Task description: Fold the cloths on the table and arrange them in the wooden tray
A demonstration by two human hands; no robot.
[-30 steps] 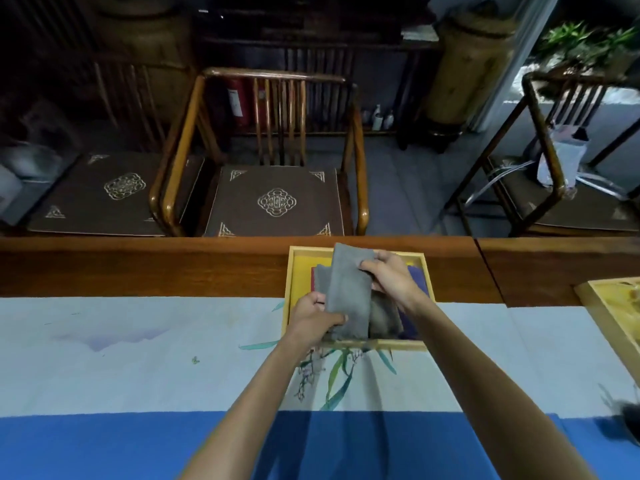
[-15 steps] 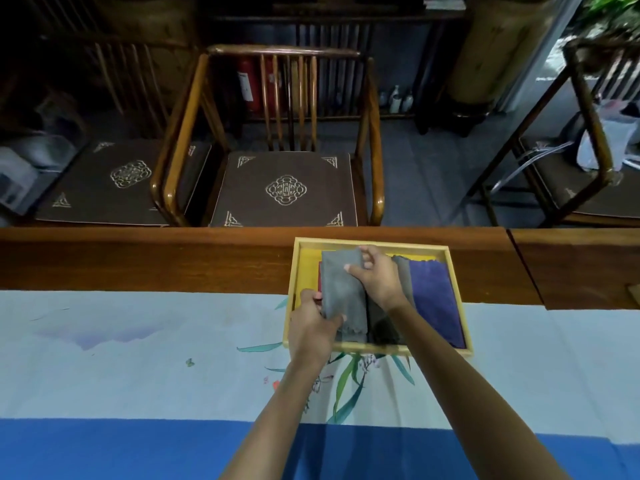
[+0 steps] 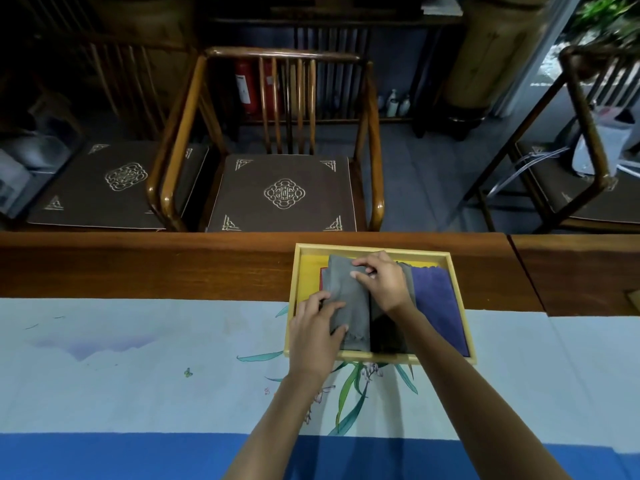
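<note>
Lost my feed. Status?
Both hands, left and right, gripping grey cloth in tray. Purple cloth beside it. Nothing in the way.

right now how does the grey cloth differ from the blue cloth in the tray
The grey cloth is grey and sits left of centre in the wooden tray; the blue cloth is blue-purple and lies along the right side. The left hand and right hand are both on the grey cloth, while the blue cloth is untouched. The grey cloth looks rumpled; the blue cloth lies flat. Both are folded and inside the tray.
</note>
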